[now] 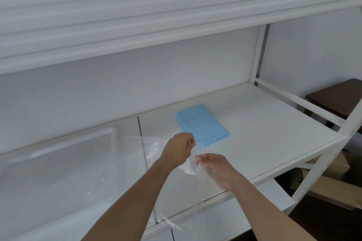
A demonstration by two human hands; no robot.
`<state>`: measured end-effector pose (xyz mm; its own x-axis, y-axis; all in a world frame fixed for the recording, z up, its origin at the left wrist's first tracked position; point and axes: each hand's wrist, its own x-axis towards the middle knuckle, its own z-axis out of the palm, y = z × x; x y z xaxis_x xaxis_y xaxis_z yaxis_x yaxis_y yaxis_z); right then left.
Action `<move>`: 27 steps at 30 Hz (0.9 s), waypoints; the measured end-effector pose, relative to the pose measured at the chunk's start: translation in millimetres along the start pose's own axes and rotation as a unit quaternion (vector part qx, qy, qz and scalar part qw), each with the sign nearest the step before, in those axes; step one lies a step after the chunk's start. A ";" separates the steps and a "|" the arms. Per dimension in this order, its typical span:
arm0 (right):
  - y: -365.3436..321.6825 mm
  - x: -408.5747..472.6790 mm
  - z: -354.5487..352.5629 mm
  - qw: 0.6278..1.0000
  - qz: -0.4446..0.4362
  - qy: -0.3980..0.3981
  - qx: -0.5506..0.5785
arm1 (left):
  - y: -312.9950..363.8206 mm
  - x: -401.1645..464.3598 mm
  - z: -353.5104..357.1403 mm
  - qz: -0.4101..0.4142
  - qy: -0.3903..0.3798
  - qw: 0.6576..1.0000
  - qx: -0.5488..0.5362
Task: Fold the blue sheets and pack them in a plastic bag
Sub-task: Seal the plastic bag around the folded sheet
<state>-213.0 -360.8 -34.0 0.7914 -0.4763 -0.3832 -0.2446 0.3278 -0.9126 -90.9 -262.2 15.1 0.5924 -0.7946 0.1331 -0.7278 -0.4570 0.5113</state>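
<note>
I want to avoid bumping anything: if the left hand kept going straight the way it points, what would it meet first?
Probably the folded blue sheet, just beyond the left hand, which pinches the plastic bag; depth is unclear.

Over the white shelf (264, 133), the left hand (179, 147) and right hand (215, 166) each pinch an edge of the clear plastic bag (152, 154), close together. A folded blue sheet (202, 124) lies flat just beyond them. A clear tray (58, 148) sits to the left.

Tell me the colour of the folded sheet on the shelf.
Plain light blue, no pattern; the folded sheet shows in the head view.
</note>
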 end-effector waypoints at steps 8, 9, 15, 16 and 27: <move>-21.2 -4.3 6.0 1.000 -0.021 0.006 -0.017 | 10.1 5.9 -22.7 -0.011 -0.007 0.998 -0.068; -22.8 -4.6 6.5 0.999 -0.027 0.003 -0.019 | 10.5 6.7 -25.7 -0.010 -0.012 0.998 -0.067; -33.0 -2.7 14.8 0.994 -0.084 0.010 -0.062 | 11.6 10.5 -37.5 -0.007 -0.005 0.999 -0.050; -34.7 -1.8 16.1 0.993 -0.093 0.015 -0.069 | 12.5 10.5 -37.7 -0.005 0.001 0.999 -0.052; -40.1 -9.0 -3.8 0.990 -0.051 -0.009 -0.129 | 23.2 16.0 -53.2 -0.002 0.127 0.989 -0.077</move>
<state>-212.4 -372.8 5.5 0.8288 -0.4809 -0.2862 -0.2954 0.0584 -0.9536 -79.9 -264.3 74.3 0.6771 -0.6574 0.3306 -0.6761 -0.3783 0.6323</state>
